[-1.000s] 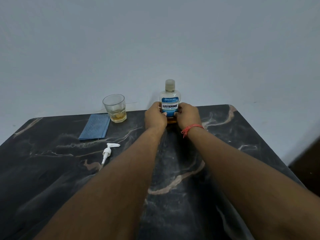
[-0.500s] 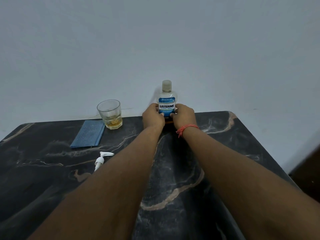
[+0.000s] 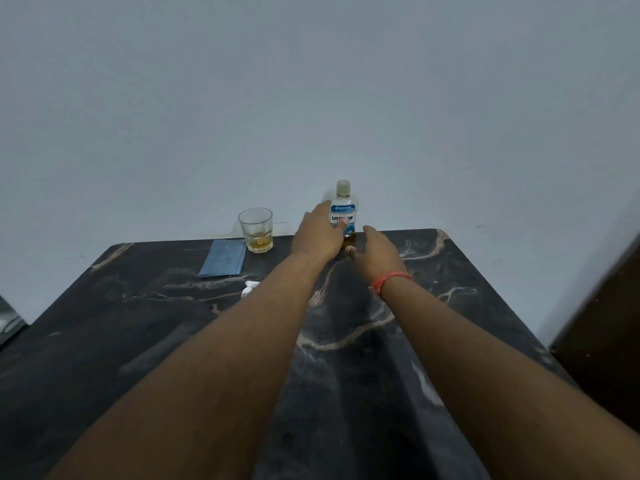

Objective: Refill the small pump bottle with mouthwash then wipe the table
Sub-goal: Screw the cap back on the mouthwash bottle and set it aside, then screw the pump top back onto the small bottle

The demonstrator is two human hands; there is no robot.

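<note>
The clear plastic mouthwash bottle (image 3: 343, 209) with its blue label is standing capped at the dark marble worktop's (image 3: 450, 271) far edge, the left hand (image 3: 317, 233) touching it with straight fingers (image 3: 345, 223) and the right hand (image 3: 375, 249) hovering beside it with fingers relaxed and holding nothing, seemingly so both can steady it.

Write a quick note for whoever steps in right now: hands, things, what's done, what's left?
Left hand: open, thumb across the clear labelled mouthwash bottle, cap on.
Right hand: open beside it, holding nothing.
White pump head lies on the dark marble table; folded blue cloth beside the clear glass tumbler of amber liquid.
Small pump bottle: not visible.
Left: refill, wipe.
</note>
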